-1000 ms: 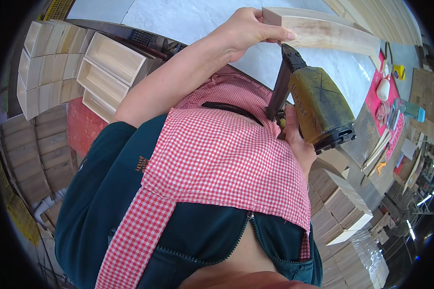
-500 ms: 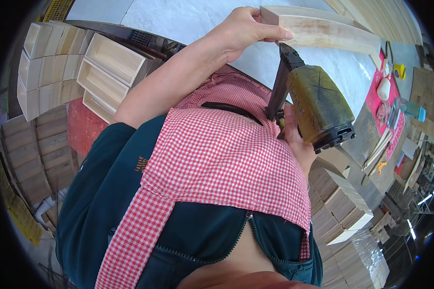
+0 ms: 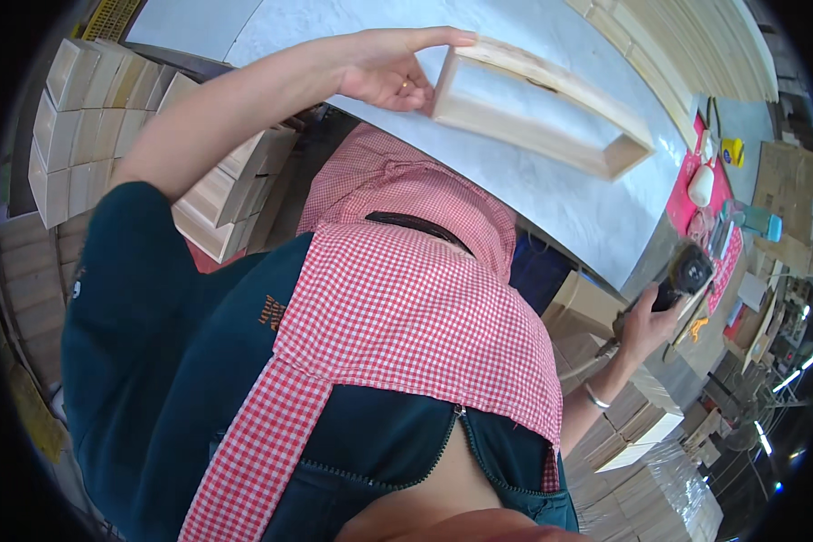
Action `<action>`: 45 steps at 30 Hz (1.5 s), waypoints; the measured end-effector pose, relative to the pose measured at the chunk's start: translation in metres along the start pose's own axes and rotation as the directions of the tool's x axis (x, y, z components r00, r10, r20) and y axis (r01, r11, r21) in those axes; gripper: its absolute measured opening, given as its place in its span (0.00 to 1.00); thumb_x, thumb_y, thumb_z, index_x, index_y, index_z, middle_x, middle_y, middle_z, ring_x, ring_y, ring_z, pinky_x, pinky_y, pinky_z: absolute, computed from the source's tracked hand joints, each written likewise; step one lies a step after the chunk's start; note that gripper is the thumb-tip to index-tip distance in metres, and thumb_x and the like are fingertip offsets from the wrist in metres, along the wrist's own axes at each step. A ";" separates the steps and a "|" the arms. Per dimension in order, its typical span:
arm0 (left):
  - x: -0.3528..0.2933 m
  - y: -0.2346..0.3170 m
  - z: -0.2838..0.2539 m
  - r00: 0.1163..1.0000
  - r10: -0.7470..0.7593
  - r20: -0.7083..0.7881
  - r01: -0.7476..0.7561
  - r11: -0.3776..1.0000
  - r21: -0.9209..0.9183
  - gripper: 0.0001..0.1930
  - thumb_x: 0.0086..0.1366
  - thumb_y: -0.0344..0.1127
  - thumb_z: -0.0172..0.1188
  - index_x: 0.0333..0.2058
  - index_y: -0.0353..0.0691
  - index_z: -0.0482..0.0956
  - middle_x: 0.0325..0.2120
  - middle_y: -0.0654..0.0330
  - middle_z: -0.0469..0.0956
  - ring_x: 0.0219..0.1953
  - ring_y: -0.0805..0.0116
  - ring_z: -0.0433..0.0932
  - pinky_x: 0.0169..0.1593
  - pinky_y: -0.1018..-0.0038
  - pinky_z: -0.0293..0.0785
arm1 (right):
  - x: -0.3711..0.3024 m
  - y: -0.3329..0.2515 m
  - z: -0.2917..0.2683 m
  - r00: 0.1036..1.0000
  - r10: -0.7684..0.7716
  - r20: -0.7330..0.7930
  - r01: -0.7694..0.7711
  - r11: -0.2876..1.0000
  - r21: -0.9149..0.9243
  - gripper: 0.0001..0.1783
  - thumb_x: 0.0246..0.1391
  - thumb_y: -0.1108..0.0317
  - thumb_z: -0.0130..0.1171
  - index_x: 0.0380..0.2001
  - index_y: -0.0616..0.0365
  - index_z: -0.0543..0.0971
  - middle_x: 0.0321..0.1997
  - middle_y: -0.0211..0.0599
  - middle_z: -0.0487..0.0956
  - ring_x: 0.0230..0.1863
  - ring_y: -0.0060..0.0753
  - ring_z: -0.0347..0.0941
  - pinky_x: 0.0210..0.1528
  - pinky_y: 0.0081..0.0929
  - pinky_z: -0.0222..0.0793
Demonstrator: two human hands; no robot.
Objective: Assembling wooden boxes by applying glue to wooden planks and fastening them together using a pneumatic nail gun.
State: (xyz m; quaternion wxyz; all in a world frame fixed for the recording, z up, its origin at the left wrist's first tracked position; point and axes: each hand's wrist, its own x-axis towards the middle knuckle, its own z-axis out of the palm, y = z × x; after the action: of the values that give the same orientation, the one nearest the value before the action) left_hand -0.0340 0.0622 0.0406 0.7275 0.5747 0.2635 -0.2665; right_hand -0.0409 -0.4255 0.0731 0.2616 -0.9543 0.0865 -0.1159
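My left hand grips the left end of a rectangular pale wooden frame, one digit stretched along its top edge and the other fingers curled at its side. Through the frame the white tabletop shows. Out to the right, my right hand is wrapped round a pneumatic nail gun, well apart from the frame. The tool is seen end on, so its nose is hidden.
Wooden boxes stand stacked at the left. Long pale boards lie at the far right. Beside them, a pink cloth bears a white bottle. More stacked wooden pieces stand by my right forearm.
The nail gun has swung away from the frame, out to the right in my right hand. My left hand has shifted left, and the frame has turned so its opening shows.
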 end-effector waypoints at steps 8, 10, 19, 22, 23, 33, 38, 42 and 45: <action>0.016 0.013 -0.019 0.978 -0.165 0.125 0.149 0.980 0.133 0.62 0.60 0.81 0.48 0.46 0.04 0.71 0.33 0.28 0.78 0.13 0.73 0.71 0.20 0.87 0.75 | 0.071 0.202 0.012 0.998 0.068 0.017 -0.038 0.728 -0.684 0.26 0.61 0.59 0.57 0.58 0.63 0.73 0.46 0.58 0.83 0.43 0.64 0.81 0.45 0.48 0.76; 0.022 0.012 -0.021 0.976 -0.180 0.126 0.162 0.976 0.144 0.62 0.61 0.82 0.47 0.47 0.04 0.71 0.33 0.27 0.79 0.13 0.72 0.72 0.20 0.86 0.76 | 0.079 0.214 0.024 0.996 0.092 0.018 -0.051 0.695 -0.718 0.27 0.61 0.58 0.57 0.58 0.62 0.73 0.46 0.59 0.83 0.44 0.66 0.80 0.45 0.49 0.76; 0.032 0.021 -0.057 0.967 -0.094 -0.239 0.112 0.991 0.067 0.21 0.72 0.48 0.60 0.38 0.30 0.79 0.25 0.56 0.80 0.23 0.71 0.79 0.27 0.79 0.80 | 0.121 0.144 0.011 0.961 0.251 0.115 -0.129 0.776 -0.617 0.27 0.60 0.52 0.61 0.53 0.63 0.81 0.41 0.52 0.85 0.39 0.57 0.82 0.42 0.45 0.76; 0.020 0.018 -0.064 0.921 0.246 -0.302 -0.199 0.964 0.177 0.08 0.71 0.36 0.57 0.33 0.41 0.76 0.23 0.65 0.74 0.23 0.78 0.70 0.28 0.82 0.67 | 0.150 0.117 0.018 0.984 -0.089 -0.156 0.044 0.962 -0.269 0.22 0.58 0.55 0.64 0.45 0.63 0.84 0.38 0.45 0.86 0.38 0.50 0.82 0.43 0.39 0.76; 0.018 0.018 -0.063 0.898 0.323 -0.299 -0.287 0.944 0.161 0.08 0.72 0.36 0.56 0.31 0.43 0.74 0.22 0.67 0.72 0.23 0.80 0.67 0.28 0.83 0.64 | 0.167 0.115 0.028 0.968 -0.166 -0.188 0.127 0.970 -0.207 0.21 0.57 0.56 0.64 0.47 0.62 0.83 0.41 0.46 0.85 0.41 0.50 0.81 0.45 0.41 0.76; -0.001 0.002 0.023 0.785 0.479 -0.392 -0.437 0.878 0.198 0.14 0.75 0.35 0.49 0.25 0.47 0.67 0.16 0.71 0.60 0.21 0.81 0.55 0.26 0.83 0.54 | 0.297 0.090 0.121 0.948 0.268 -0.172 -0.308 0.907 -0.289 0.38 0.51 0.44 0.66 0.55 0.62 0.75 0.51 0.53 0.80 0.52 0.52 0.78 0.51 0.47 0.75; 0.013 0.002 0.071 0.798 0.578 -0.172 -0.504 0.795 0.336 0.16 0.74 0.35 0.52 0.23 0.45 0.67 0.15 0.71 0.61 0.20 0.80 0.56 0.26 0.80 0.55 | 0.296 0.090 0.127 0.879 0.384 -0.282 -0.397 0.918 0.013 0.37 0.49 0.46 0.70 0.53 0.63 0.75 0.48 0.51 0.81 0.49 0.51 0.79 0.50 0.44 0.76; 0.028 0.004 0.096 0.742 0.666 0.078 -0.577 0.575 0.579 0.15 0.69 0.34 0.59 0.22 0.37 0.70 0.20 0.64 0.68 0.24 0.71 0.63 0.31 0.75 0.63 | 0.275 0.055 0.123 0.830 0.286 -0.478 -0.211 0.956 0.205 0.35 0.48 0.48 0.72 0.51 0.62 0.75 0.46 0.49 0.81 0.47 0.50 0.80 0.50 0.42 0.76; 0.065 -0.017 0.111 0.390 0.865 0.317 -0.616 -0.011 0.788 0.17 0.60 0.39 0.69 0.41 0.32 0.78 0.49 0.46 0.75 0.47 0.46 0.74 0.55 0.58 0.69 | 0.242 0.031 0.115 0.773 0.154 -0.616 0.032 0.959 0.280 0.33 0.45 0.55 0.77 0.49 0.62 0.76 0.44 0.47 0.80 0.44 0.46 0.79 0.49 0.40 0.76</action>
State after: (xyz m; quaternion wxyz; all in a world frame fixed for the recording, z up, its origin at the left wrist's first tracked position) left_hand 0.0100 -0.0549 0.0061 0.3416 0.9133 -0.1540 0.1593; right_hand 0.2180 -0.4513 0.0028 0.3508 -0.8107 0.1833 -0.4314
